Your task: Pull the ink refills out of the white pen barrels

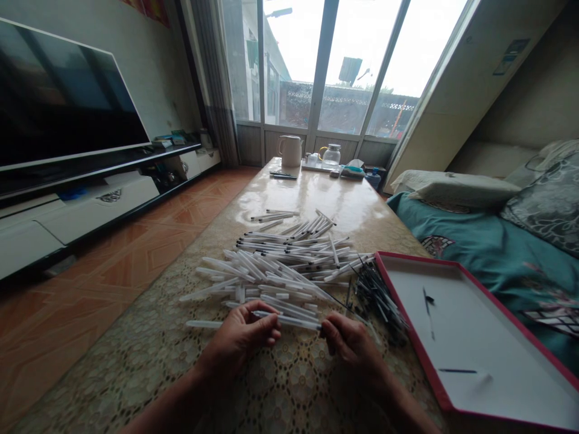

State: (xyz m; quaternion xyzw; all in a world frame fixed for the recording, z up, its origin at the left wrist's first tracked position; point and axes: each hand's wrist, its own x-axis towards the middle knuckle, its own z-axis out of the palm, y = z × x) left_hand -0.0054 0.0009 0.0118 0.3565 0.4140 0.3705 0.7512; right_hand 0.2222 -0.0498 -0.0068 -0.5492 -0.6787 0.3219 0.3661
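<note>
Rising at the far end of the room, tall glass panes (292, 54) in straight, pale frames let in white light. Toward them ran a long table (149, 343), its top patterned with lace-like flowers and dark dots, dull in the foreground and glossy farther off. Along its right side lay a couch (420, 220), draped in soft teal cloth with creases. On the left stood a flat, glassy television (58, 102) with a thin light rim.

A shallow rectangular tray (511, 337), smooth and white inside a pinkish-red rim, rested by the right edge. Next to it, across the middle, spread a loose heap of pen barrels (253, 268), slender, whitish tubes of cloudy plastic, many of those farther back dark at one end. Against the tray's near-left rim bristled a tangled bundle of thin black rods (380, 295).

The left hand (248, 328) had its thumb and fingers closed around one part of a pen (296, 321); the right hand (346, 337) pinched its dark end, fingertips together. The pen, a straight translucent tube, lay almost level between the two, just in front of the heap. Two slim dark sticks (458, 371) lay well apart inside the tray.
</note>
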